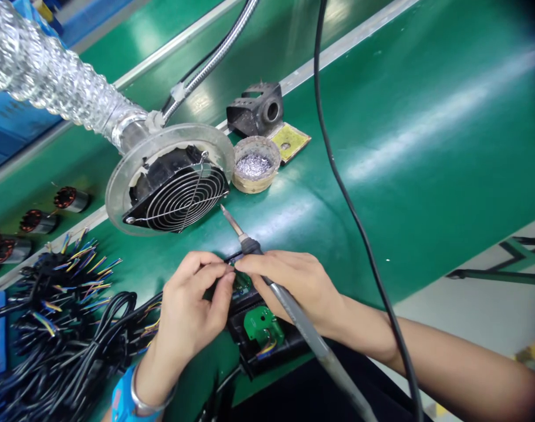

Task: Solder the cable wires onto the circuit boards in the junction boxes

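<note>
A soldering iron lies in my right hand, its tip pointing up and left, away from the work. My left hand, with a blue watch at the wrist, pinches at something too small to make out, close to the right fingertips. Both hands meet over a small circuit board, partly hidden by the fingers. Just below it, a green round-edged board with coloured wires sits in a black housing.
A fume extractor fan hangs above left of the hands. Behind stand a solder tub, a yellow sponge and an iron holder. Black cables pile at left, near motor stators. A black cord hangs at right.
</note>
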Available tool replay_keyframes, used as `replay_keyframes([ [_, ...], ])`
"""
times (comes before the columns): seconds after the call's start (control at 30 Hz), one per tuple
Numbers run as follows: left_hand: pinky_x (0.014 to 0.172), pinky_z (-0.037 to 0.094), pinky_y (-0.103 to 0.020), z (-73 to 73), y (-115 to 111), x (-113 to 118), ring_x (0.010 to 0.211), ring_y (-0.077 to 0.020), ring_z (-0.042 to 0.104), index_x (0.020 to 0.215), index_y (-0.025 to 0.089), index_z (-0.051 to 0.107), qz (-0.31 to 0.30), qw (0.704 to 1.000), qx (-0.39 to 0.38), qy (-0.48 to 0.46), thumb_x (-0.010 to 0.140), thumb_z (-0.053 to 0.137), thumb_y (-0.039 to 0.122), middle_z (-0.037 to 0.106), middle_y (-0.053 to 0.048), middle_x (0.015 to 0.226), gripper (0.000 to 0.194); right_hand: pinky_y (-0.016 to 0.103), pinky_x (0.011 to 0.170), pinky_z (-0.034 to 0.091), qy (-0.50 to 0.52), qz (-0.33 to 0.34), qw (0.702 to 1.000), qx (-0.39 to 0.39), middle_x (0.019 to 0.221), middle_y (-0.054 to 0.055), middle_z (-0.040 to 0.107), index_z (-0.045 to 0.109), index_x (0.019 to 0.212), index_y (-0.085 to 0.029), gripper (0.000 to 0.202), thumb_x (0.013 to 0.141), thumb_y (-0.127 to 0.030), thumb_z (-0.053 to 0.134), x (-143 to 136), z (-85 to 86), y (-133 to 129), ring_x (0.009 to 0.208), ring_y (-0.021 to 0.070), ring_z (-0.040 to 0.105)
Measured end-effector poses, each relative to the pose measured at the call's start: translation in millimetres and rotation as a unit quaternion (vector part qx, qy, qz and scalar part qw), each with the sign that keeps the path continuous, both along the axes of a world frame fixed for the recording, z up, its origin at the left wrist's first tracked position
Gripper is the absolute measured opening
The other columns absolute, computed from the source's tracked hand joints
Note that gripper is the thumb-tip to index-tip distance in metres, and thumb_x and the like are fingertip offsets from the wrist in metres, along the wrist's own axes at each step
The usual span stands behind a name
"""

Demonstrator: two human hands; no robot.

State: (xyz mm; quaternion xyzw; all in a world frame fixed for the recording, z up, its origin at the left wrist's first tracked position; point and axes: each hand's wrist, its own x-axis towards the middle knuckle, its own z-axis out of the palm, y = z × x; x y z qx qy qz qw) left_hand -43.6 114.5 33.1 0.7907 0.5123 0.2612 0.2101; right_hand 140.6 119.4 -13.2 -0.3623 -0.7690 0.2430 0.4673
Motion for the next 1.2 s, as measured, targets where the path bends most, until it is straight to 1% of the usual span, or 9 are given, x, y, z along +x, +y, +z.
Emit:
replay_keyframes([
  [0.13,0.082,0.051,-0.028,1.2,3.8,-1.3,0.091,-0.0153,0.061,0.093,0.019,0.068,-0.016,0.999,-0.047,0.012,0.087,0.060,0.014,0.063,-0.004,0.097,0.012,0.023,0.070,0.052,-0.008,-0.009,1.000,-0.003,0.092,0.002,0.072,0.058,0.110,-0.019,0.020,0.094,-0.014,0.048,-2.3,0.6,1.0,0.073,0.0112,0.066],
  [0.3,0.078,0.050,-0.030,-1.4,7.8,3.1,0.088,-0.0164,0.059,0.087,0.019,0.068,-0.014,0.996,-0.068,0.053,0.086,0.056,0.013,0.061,-0.004,0.095,0.013,0.023,0.062,0.051,-0.055,0.006,0.998,0.013,0.081,0.001,0.069,0.060,0.114,-0.019,0.025,0.094,-0.015,0.046,3.7,2.2,2.0,0.065,0.0117,0.063],
  [0.43,0.074,0.049,-0.031,-5.9,10.1,7.3,0.085,-0.0174,0.057,0.084,0.018,0.069,-0.017,0.990,-0.050,0.132,0.087,0.055,0.014,0.059,-0.004,0.094,0.014,0.022,0.066,0.053,-0.031,-0.007,0.999,-0.001,0.089,0.002,0.072,0.060,0.119,-0.019,0.034,0.090,-0.005,0.049,21.8,13.9,-2.7,0.069,0.0105,0.064],
  [0.53,0.073,0.049,-0.031,-6.7,10.9,8.5,0.084,-0.0173,0.057,0.086,0.019,0.069,-0.026,0.985,-0.044,0.167,0.088,0.056,0.016,0.059,-0.004,0.093,0.013,0.023,0.064,0.053,-0.008,-0.032,0.999,-0.014,0.087,0.002,0.069,0.059,0.124,-0.018,0.037,0.089,-0.008,0.055,35.9,25.5,-9.6,0.069,0.0104,0.062],
  [0.63,0.073,0.050,-0.030,-5.2,11.1,9.0,0.082,-0.0164,0.058,0.085,0.018,0.068,-0.024,0.984,-0.039,0.172,0.088,0.056,0.015,0.059,-0.004,0.093,0.013,0.024,0.052,0.048,0.017,-0.030,0.999,-0.035,0.075,0.003,0.062,0.064,0.117,-0.016,0.033,0.085,-0.011,0.055,43.2,29.0,-15.1,0.060,0.0119,0.056],
  [0.77,0.072,0.051,-0.028,-3.2,11.5,10.0,0.080,-0.0149,0.059,0.083,0.018,0.067,-0.025,0.987,-0.037,0.157,0.088,0.055,0.014,0.059,-0.004,0.092,0.014,0.026,0.043,0.039,0.073,-0.014,0.996,-0.045,0.071,0.003,0.063,0.067,0.104,-0.015,0.031,0.077,-0.009,0.053,41.3,20.9,-16.4,0.049,0.0110,0.045],
  [0.87,0.069,0.051,-0.026,-3.0,12.2,10.3,0.078,-0.0142,0.060,0.081,0.017,0.067,-0.026,0.987,-0.034,0.152,0.087,0.056,0.013,0.060,-0.004,0.091,0.014,0.026,0.044,0.038,0.089,0.000,0.994,-0.057,0.068,0.002,0.061,0.066,0.101,-0.016,0.031,0.076,-0.007,0.051,37.9,17.4,-14.4,0.050,0.0114,0.046],
  [1.03,0.067,0.050,-0.025,-3.4,12.5,9.7,0.077,-0.0136,0.061,0.081,0.017,0.068,-0.021,0.988,-0.031,0.149,0.086,0.057,0.012,0.061,-0.004,0.091,0.013,0.025,0.046,0.040,0.067,0.013,0.994,-0.080,0.066,0.001,0.058,0.066,0.098,-0.018,0.030,0.077,-0.006,0.048,36.4,21.2,-11.1,0.052,0.0113,0.048],
  [1.2,0.068,0.050,-0.025,-3.5,12.8,9.6,0.077,-0.0128,0.061,0.081,0.017,0.068,-0.021,0.988,-0.042,0.146,0.085,0.058,0.011,0.060,-0.003,0.092,0.012,0.026,0.046,0.038,0.077,0.025,0.995,-0.059,0.064,0.002,0.056,0.066,0.095,-0.016,0.029,0.075,-0.005,0.049,36.7,21.0,-9.3,0.051,0.0114,0.047],
])
